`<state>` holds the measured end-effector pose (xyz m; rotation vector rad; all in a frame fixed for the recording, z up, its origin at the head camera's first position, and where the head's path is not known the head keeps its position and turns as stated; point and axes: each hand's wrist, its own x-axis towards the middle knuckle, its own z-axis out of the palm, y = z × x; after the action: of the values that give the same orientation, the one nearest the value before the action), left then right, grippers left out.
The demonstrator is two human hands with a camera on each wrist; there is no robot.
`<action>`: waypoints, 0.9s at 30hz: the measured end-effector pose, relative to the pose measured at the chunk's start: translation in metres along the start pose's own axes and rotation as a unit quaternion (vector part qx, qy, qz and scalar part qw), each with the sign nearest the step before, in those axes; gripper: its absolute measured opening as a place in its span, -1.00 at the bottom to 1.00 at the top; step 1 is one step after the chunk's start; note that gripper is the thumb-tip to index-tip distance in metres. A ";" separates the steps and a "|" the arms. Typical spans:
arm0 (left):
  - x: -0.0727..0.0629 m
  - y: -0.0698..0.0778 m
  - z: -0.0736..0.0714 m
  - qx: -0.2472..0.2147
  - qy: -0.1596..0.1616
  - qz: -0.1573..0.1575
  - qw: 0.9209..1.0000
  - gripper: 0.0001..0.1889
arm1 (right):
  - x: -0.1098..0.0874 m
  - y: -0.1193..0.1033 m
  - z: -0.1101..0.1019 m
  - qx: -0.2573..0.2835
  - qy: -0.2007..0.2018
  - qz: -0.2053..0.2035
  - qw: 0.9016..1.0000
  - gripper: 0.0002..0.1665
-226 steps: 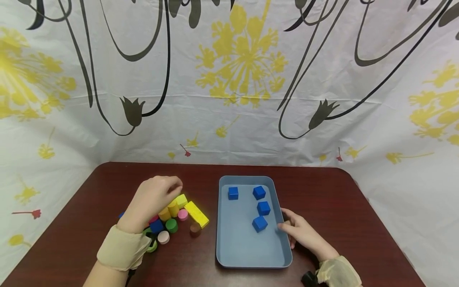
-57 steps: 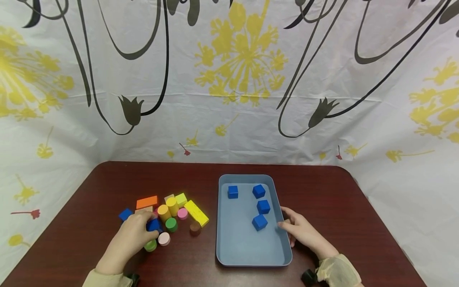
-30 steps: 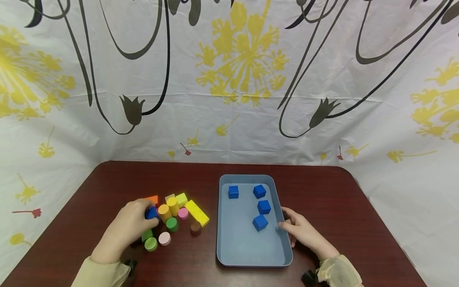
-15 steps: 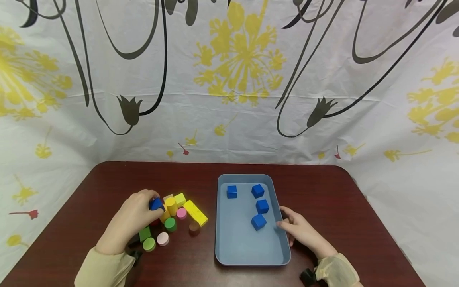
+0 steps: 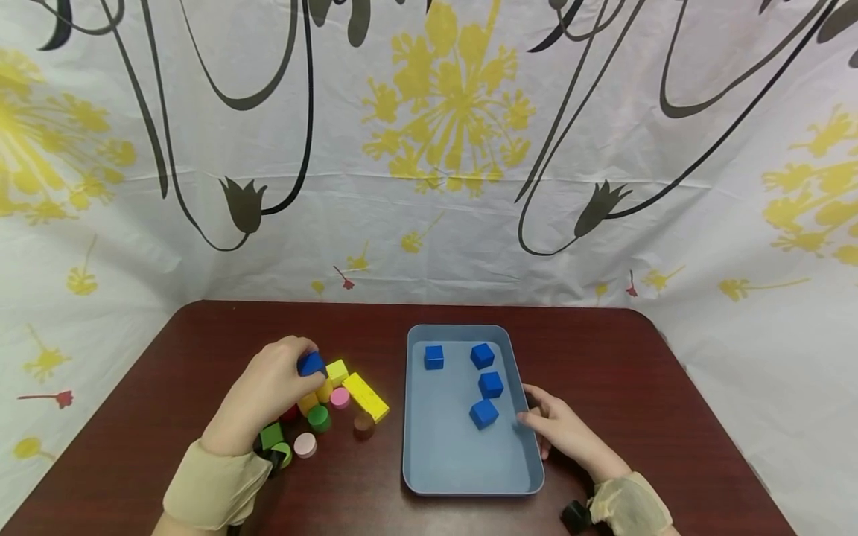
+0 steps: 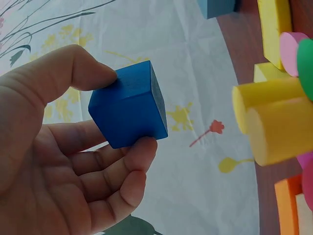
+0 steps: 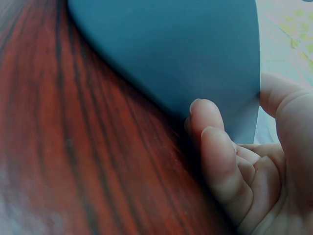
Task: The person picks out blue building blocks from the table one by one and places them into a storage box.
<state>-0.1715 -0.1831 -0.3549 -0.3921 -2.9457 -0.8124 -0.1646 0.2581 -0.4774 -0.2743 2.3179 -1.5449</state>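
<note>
White cloth (image 5: 429, 260) printed with yellow, grey and red flowers is hanging beyond the tray (image 5: 445, 454), and a reddish-brown table (image 5: 603, 357) is spreading out beneath it. To the left of the tray, the left hand (image 5: 258, 387) is pinching a blue cube (image 6: 122, 115) between thumb and fingers, the digits pressing on opposite faces. That cube is being held outside the tray, over the far part of a cluster of loose blocks on the tray's left. Closest to the tray, a long yellow block (image 5: 366, 397) is lying aslant, a yellow cube (image 5: 337, 372) sitting near its far end and a brown cylinder (image 5: 364, 426) near its other end. Farther left of the tray, a pink cylinder (image 5: 339, 398), a green cylinder (image 5: 319, 418), a pale pink cylinder (image 5: 304, 445) and a green block (image 5: 271, 435) are resting. Inside the tray, four blue cubes (image 5: 491, 385) are sitting: one toward the far left corner, three down the right half. At the tray's right side, the right hand (image 5: 573, 439) is gripping the rim, its thumb lapping over the edge and its fingers touching the outer wall.
</note>
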 end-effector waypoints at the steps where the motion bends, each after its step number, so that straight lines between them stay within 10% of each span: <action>1: 0.001 0.001 0.000 -0.001 -0.001 0.000 1.000 -0.68 | 0.000 0.000 0.000 0.000 -0.001 0.001 1.000 -0.19; 27: 0.026 0.040 0.009 -0.025 0.000 0.040 0.999 -0.61 | 0.002 0.004 -0.001 0.006 -0.006 -0.007 1.000 -0.20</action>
<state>-0.1862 -0.1399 -0.3394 -0.5100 -2.8937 -0.8763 -0.1662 0.2596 -0.4807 -0.2977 2.3013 -1.5595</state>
